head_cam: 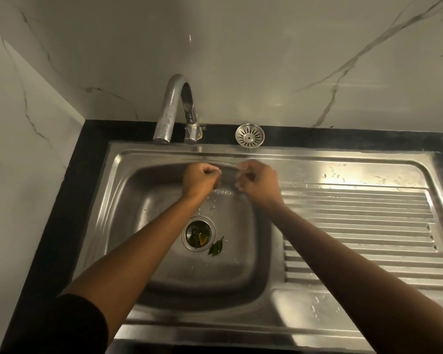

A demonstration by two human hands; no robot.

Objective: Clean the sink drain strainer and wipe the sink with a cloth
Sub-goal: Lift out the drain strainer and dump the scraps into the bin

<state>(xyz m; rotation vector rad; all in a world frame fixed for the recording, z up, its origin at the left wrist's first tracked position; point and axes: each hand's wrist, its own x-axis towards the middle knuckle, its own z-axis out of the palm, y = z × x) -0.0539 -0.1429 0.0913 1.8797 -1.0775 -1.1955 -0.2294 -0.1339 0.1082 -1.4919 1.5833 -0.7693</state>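
Grips curled closed on nothing, left hand and right hand hover close together above the sink.

I see bare basin floor at six o'clock of the drain; leaves crowd four, tap overhangs at twelve.

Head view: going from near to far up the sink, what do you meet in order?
The drain opening holding leaves → left hand and right hand, level with each other → drain strainer on the black counter → marble wall. The faucet is left out: it overlaps the strainer's depth.
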